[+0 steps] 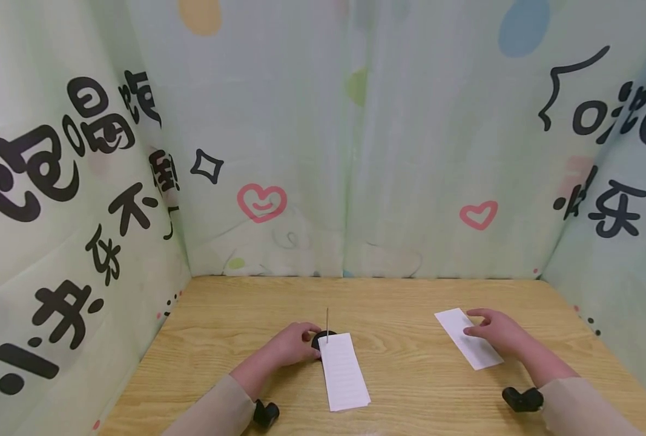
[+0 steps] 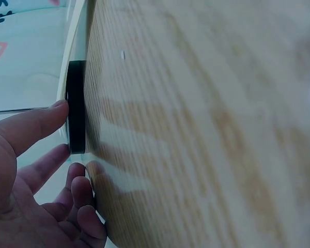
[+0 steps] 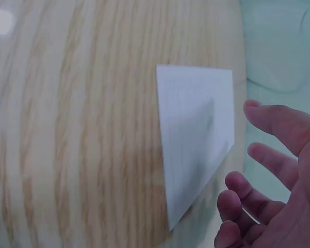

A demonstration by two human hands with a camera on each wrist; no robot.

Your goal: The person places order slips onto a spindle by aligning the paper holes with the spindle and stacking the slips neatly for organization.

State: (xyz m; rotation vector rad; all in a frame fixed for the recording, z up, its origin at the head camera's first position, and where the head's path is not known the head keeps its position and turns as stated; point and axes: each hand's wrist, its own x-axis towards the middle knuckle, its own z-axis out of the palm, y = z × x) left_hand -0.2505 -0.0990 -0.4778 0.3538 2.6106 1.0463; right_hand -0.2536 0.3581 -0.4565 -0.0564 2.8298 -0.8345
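A paper spike stands on the table, with a round black base [image 2: 76, 106] and a thin upright metal rod [image 1: 327, 319]. Several white paper slips [image 1: 346, 375] are stuck on the rod and hang over the base toward the front, hiding part of it. My left hand [image 1: 292, 345] pinches the base's left edge, thumb on top and index finger at the side. Off to the right, one loose white slip [image 1: 476, 356] lies on the table, faint lines printed on it. My right hand [image 1: 495, 330] hovers over this slip with fingers loosely bent and apart, gripping nothing.
The wooden table [image 1: 404, 309] extends to a pale printed curtain [image 1: 312, 139] at the back and both sides. Black wrist cameras [image 1: 266, 414] are strapped at both sleeves, low over the tabletop. Table surface lies between the spike and the loose slip.
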